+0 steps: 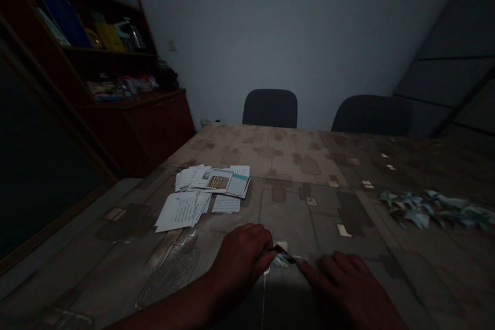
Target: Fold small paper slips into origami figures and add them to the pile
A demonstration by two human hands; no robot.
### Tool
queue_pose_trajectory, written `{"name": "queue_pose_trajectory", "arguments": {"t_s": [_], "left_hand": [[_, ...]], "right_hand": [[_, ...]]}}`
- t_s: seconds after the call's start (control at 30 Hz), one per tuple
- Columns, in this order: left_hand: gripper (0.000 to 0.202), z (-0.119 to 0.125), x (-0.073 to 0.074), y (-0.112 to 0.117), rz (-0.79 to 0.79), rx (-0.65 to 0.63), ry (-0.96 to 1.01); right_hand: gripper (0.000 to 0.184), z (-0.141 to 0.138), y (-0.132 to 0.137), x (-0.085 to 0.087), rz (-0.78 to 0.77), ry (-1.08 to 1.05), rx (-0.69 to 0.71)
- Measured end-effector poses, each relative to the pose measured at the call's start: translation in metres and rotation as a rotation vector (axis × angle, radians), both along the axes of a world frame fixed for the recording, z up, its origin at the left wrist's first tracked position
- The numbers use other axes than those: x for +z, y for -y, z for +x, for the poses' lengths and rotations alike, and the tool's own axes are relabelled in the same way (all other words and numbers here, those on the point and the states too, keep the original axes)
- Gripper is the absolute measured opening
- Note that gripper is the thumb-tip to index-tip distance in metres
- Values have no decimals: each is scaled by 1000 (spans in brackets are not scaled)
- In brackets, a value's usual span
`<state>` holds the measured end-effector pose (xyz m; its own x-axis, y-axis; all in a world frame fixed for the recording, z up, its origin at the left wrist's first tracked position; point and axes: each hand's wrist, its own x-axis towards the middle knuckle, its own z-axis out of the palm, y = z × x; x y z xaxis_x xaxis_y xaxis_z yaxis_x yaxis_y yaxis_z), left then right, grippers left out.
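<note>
A small folded piece of paper (284,259), dark along its upper edge and pale bluish below, lies between my hands near the table's front edge. My left hand (245,252) is closed on its left end, thumb and fingers pinching it. At the other end, my right hand (344,283) has its index fingertip against the paper, with the remaining fingers curled; its thumb is hidden. Beyond my left hand are several loose paper sheets (180,210) with printed text and a stack of cut pages (218,181), one bearing a picture. Folded paper shapes (419,211) form a pile at the right.
A patterned cloth covers the long table (278,165). Two dark chairs (269,108) stand on its far side, before a pale wall (294,31). A wooden shelf cabinet (154,124) with assorted items stands at the left. The room is dim.
</note>
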<state>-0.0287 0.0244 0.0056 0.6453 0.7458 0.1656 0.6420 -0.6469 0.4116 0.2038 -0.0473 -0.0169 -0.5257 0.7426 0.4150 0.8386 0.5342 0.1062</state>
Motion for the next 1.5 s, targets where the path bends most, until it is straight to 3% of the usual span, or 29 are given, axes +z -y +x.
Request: {"name": "queue_pose_trajectory", "arguments": {"t_s": [0.27, 0.5, 0.6, 0.67, 0.73, 0.83, 0.9, 0.97, 1.17, 1.4, 1.5], "left_hand": [[7, 2, 1, -2, -22, 25, -20], [6, 1, -1, -3, -53, 27, 4], [20, -1, 3, -1, -35, 65, 24], [29, -3, 5, 0, 18, 55, 19], [25, -4, 3, 0, 126, 5, -17], [4, -7, -4, 1, 384, -131, -68], [6, -8, -7, 1, 523, -239, -77], [10, -11, -6, 3, 567, -304, -100], [22, -18, 3, 7, 485, -392, -190], [22, -17, 0, 6, 356, -303, -120], [28, -16, 2, 6, 354, -321, -135]], "right_hand": [[46, 6, 3, 13, -84, -51, 13], [48, -5, -7, -8, 3, -34, 66], [50, -6, -7, -7, -18, -65, 79], [54, -5, -7, -2, -63, -51, 81], [56, -4, -6, 1, -82, -27, 85], [53, -3, -8, -1, -35, -26, 99], [51, -3, -8, -2, -13, -25, 111], [48, -3, -8, -2, -35, -30, 87], [44, -4, -6, 5, -58, -27, 64], [40, -9, -9, -5, 33, 53, 82], [36, -11, -11, -5, 28, 41, 95]]}}
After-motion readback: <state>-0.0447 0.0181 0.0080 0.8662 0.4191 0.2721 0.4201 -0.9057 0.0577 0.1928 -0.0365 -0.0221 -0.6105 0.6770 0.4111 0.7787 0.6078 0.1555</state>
